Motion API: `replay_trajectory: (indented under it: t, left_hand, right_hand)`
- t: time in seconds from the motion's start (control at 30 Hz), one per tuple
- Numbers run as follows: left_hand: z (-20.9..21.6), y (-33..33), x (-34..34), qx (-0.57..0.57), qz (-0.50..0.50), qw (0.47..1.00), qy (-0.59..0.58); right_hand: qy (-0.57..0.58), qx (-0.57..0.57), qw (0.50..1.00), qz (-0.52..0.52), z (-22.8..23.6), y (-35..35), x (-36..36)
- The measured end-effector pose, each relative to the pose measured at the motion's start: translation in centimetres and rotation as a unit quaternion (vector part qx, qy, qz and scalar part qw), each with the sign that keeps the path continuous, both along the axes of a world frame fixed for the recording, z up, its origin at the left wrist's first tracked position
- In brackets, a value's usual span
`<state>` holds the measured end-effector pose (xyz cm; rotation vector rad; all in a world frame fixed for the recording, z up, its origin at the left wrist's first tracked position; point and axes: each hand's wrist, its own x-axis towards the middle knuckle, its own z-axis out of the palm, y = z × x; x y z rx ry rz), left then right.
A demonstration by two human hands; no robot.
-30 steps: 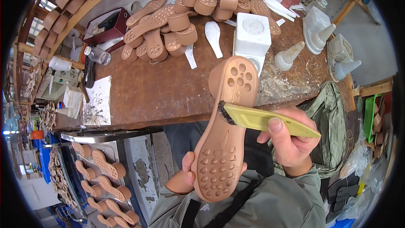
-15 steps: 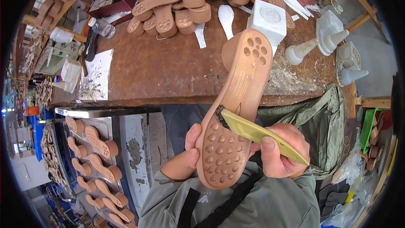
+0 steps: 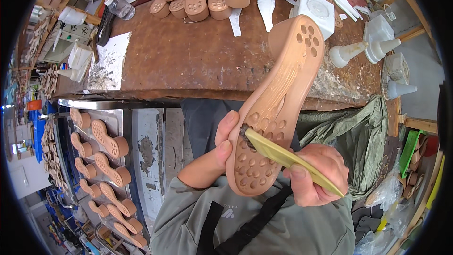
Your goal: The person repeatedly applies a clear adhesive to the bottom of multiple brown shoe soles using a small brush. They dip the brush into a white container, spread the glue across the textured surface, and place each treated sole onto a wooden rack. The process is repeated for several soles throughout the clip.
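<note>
Stained brown tabletop (image 3: 179, 66) carries piled tan heeled soles (image 3: 196, 2); more line a metal tray (image 3: 117, 122) at left. Above the lap, fingers of the left hand (image 3: 225, 137) curl around one studded tan plastic-looking sole (image 3: 273, 99), seemingly steadying its underside upward; the right hand's (image 3: 321, 174) fingers clasp a flat yellow-green brush (image 3: 278, 151), dark bristles on the studs

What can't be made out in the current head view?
In the head view:
Left hand: some fingers, hidden behind the brown sole.
Brown sole: its far face, turned away from the camera.
Brush: part of its grip, covered by the right hand.
Sole pile: its far part, cut off by the upper edge.
</note>
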<state>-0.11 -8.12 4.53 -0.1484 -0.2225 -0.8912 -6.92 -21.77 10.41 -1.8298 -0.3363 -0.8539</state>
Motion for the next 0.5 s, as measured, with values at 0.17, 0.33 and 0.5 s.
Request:
replay_trajectory:
  t: [0.17,0.33,0.5]
  left_hand:
    - [0.3,0.9,-0.1,0.058,-0.022,0.998,0.014]
    - [1.9,1.0,0.7,0.24,-0.064,0.969,0.004]
    - [-0.1,0.8,0.5,0.295,-0.008,0.955,0.036]
  right_hand:
    - [-0.011,0.012,1.0,0.022,-0.1,0.6,-0.8]
    - [0.159,0.067,0.971,0.163,-0.1,-2.9,-0.8]
    - [0.191,0.106,0.974,-0.065,-0.2,-4.9,2.4]
